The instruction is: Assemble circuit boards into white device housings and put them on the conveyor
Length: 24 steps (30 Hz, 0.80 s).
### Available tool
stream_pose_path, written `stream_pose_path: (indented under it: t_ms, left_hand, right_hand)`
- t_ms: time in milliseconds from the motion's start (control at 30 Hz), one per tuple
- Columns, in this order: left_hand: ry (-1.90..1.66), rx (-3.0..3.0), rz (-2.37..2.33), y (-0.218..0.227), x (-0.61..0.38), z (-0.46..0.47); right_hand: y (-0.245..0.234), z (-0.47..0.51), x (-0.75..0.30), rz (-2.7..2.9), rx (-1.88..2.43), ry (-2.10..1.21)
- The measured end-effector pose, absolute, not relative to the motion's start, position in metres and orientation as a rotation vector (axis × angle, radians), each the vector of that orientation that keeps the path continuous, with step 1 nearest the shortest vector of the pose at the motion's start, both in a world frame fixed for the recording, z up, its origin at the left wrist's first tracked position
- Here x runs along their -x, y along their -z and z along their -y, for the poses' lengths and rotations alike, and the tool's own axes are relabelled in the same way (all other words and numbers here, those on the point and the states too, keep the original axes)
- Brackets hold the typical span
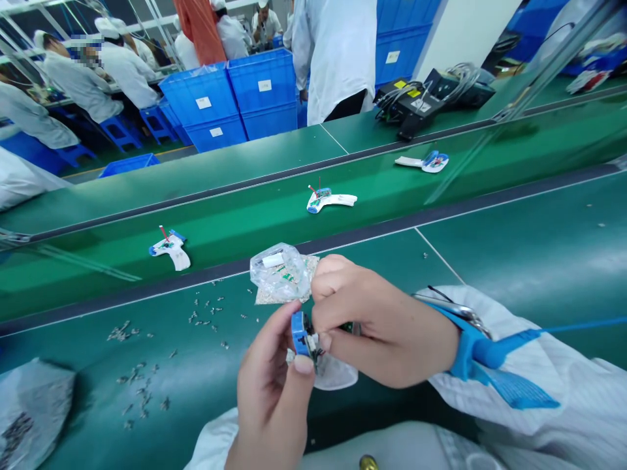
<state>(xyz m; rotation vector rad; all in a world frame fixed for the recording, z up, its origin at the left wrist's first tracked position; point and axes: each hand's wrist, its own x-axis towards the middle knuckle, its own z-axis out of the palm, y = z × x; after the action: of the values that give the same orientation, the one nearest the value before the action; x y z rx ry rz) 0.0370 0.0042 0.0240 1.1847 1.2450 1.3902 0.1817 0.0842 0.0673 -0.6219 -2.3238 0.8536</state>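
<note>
In front of my body, my left hand (277, 378) grips a small blue plastic housing (299, 333) between thumb and fingers. A small white connector (312, 342) and dark wires show on its near side, by the edge of a board. My right hand (372, 313) is closed in a pinch against this side; what its fingertips grip is hidden. A bit of green circuit board (349, 326) shows behind the right fingers. Below the hands lies a translucent plastic piece (337, 373). A blue wrist strap (470, 359) circles my right wrist.
Beyond the hands lies a clear bag (281, 271) with small green boards. Loose small metal parts (142, 391) are scattered on the left, beside another bag (36, 411). Three white handheld shells (337, 200) rest on the green belt (235, 225). Blue crates (200, 98) and co-workers are behind.
</note>
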Motion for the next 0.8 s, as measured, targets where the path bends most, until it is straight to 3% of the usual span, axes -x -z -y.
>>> stream_pose_path:
  t_ms: [333, 800]
  left_hand:
    - [-1.337, -1.343, -1.169, -0.022, -0.028, -0.007]
    - [-0.778, -2.123, -1.736, -0.040, -0.036, 0.004]
  right_hand:
    - [-0.075, -0.086, -0.184, 2.424, 0.587, -0.936]
    - [-0.080, -0.082, -0.184, 2.481, 0.626, -0.990]
